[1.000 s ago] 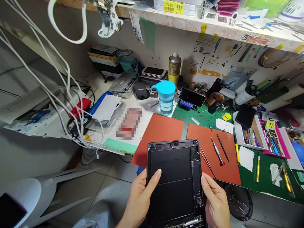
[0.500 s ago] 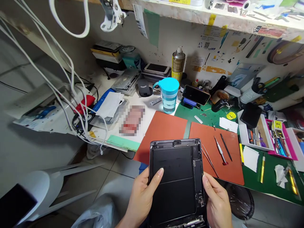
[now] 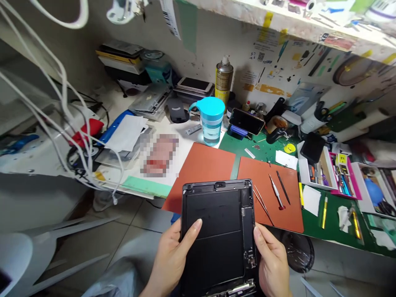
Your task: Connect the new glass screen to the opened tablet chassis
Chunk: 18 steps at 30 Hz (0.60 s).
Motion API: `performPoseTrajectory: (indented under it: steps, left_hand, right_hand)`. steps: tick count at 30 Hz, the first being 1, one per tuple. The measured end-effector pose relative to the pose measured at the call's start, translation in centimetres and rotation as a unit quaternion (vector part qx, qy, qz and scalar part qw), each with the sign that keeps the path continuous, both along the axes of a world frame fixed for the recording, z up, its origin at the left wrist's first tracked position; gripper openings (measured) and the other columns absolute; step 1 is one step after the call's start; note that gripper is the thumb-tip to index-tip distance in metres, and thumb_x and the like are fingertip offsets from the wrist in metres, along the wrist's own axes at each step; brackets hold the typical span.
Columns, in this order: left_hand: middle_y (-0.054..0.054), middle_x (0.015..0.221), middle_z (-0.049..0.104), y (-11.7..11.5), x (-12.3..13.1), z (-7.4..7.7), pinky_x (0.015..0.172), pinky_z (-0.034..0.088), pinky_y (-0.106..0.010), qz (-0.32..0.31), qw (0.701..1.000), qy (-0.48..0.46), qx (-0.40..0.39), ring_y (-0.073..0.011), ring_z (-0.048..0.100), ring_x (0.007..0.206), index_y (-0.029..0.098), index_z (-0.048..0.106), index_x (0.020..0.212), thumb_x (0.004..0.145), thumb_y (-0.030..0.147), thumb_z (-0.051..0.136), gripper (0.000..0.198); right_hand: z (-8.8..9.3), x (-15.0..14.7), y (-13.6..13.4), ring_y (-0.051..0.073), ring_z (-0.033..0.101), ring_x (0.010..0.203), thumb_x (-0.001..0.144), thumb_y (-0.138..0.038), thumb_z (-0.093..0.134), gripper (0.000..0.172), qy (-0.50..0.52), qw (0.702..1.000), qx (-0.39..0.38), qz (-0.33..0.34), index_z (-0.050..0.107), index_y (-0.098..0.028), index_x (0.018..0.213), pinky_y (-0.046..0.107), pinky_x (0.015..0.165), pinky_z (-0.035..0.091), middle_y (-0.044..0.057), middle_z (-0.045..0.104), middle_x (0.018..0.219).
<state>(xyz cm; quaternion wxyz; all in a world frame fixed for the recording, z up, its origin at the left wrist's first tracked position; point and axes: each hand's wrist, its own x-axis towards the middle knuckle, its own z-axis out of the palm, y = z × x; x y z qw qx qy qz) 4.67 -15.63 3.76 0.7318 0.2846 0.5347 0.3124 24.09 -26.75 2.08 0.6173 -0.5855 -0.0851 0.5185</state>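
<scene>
An opened tablet (image 3: 215,231), its dark inside facing up with large black battery panels, is held in front of the table's edge. My left hand (image 3: 173,255) grips its left side, the thumb lying over the battery. On the right edge, my right hand (image 3: 272,260) is closed, thumb on top. Just beyond the tablet, tweezers (image 3: 262,205), a silver screwdriver (image 3: 276,191) with a red end and a thin black stick (image 3: 283,187) lie on an orange-brown mat (image 3: 291,214). The tablet's lower end runs out of view.
A blue-lidded water jug (image 3: 212,123) stands behind the mats, near a spray can (image 3: 223,78) and a propped phone (image 3: 247,121). Tool boxes (image 3: 318,181) line the right. White cables (image 3: 66,107) hang at left over the table. A white chair (image 3: 31,255) is at lower left.
The whole view has turned slightly to the right, so the bench things appear shifted left. Both hands keep their hold on the tablet, which looks much the same.
</scene>
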Motion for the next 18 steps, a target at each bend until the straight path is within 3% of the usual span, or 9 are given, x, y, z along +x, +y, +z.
performPoseTrajectory:
  steps: [7,12,18]
  left_hand:
    - [-0.013,0.109,0.083,0.42,-0.27,-0.23,0.087,0.068,-0.044,0.019,0.998,0.005,-0.053,-0.0358,0.08,0.1,0.017,0.078,0.12,0.071,0.05,0.095,0.062]
    - [-0.013,0.107,0.083,0.72,-0.17,-0.32,0.084,0.069,-0.044,0.027,0.996,0.019,-0.08,-0.0366,0.081,0.099,0.017,0.078,0.121,0.065,0.053,0.098,0.069]
    - [-0.012,0.108,0.083,0.54,-0.45,-0.5,0.081,0.07,-0.043,0.042,0.997,0.032,-0.062,-0.0365,0.081,0.097,0.018,0.078,0.12,0.062,0.052,0.099,0.07]
  right_hand:
    - [0.83,-0.48,0.02,0.032,0.076,0.098,0.095,-0.055,0.075,0.041,-0.036,0.999,-0.001,0.014,0.085,-0.027,0.123,0.038,0.08,0.064,0.008,0.083,0.109]
    - [0.42,-0.77,-0.36,0.031,0.075,0.099,0.098,-0.053,0.071,0.041,-0.05,0.998,0.005,0.023,0.083,-0.026,0.127,0.035,0.077,0.063,0.009,0.083,0.109]
    - [0.32,-0.02,0.01,0.027,0.075,0.103,0.106,-0.047,0.062,0.039,-0.107,0.992,0.027,0.055,0.078,-0.026,0.134,0.031,0.079,0.061,0.008,0.082,0.116]
